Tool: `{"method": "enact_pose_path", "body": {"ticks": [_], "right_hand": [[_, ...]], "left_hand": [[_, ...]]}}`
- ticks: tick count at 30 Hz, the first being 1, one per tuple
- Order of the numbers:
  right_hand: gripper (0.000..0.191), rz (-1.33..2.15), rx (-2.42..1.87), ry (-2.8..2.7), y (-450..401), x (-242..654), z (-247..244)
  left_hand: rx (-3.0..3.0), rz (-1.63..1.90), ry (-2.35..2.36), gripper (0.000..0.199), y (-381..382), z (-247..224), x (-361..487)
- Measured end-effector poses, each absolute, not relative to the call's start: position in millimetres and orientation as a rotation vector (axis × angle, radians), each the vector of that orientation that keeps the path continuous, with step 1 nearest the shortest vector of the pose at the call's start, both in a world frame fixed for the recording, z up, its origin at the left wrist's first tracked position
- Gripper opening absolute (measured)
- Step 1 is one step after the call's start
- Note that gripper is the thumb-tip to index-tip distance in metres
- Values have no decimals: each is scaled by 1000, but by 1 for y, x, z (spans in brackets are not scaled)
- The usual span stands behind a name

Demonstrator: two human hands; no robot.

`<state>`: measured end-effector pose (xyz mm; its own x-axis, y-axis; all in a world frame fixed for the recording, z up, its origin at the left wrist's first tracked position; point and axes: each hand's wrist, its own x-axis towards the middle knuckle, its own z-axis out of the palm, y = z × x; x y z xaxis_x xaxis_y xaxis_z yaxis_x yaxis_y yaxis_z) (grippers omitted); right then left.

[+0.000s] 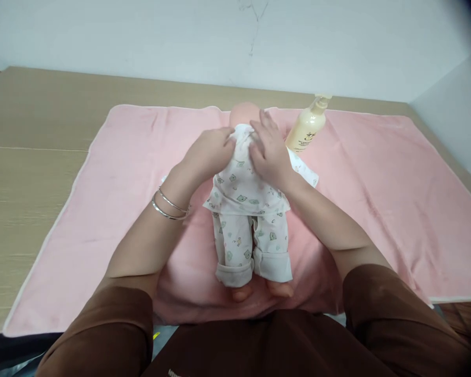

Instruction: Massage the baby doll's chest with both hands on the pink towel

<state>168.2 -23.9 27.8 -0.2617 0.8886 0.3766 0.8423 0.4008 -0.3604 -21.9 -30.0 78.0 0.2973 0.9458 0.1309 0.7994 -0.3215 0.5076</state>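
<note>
A baby doll [245,113] lies on its back, its head away from me and its feet towards me. It wears a white printed shirt [247,196] and matching trousers [237,241] with turned-up cuffs. My left hand [211,152] is at the shirt's collar on the left side, fingers and thumb closed on the cloth. On the other side of the collar, my right hand [270,152] rests against the shirt with its fingers apart. The hands hide the doll's shoulders, and the raised cloth covers part of its face. One sleeve sticks out beyond my right wrist.
A pink blanket [121,173] with a white edge lies under the doll on a wooden table [35,115]. A cream pump bottle [308,125] stands tilted in view just beyond my right hand. A pale wall [160,42] rises behind the table.
</note>
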Motion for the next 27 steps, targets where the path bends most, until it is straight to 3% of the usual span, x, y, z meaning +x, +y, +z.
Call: {"method": "enact_pose_path", "body": {"ticks": [4, 12, 27], "right_hand": [[54, 181, -1362, -2316, -29, 159, 24], [55, 139, -1398, -2317, -28, 162, 22], [58, 75, -1312, -2297, -28, 159, 21]], "left_hand": [[2071, 1043, 1547, 31, -28, 91, -33], [1870, 1579, 1307, 20, -34, 99, -40], [1919, 1657, 1271, 22, -34, 99, -40]]}}
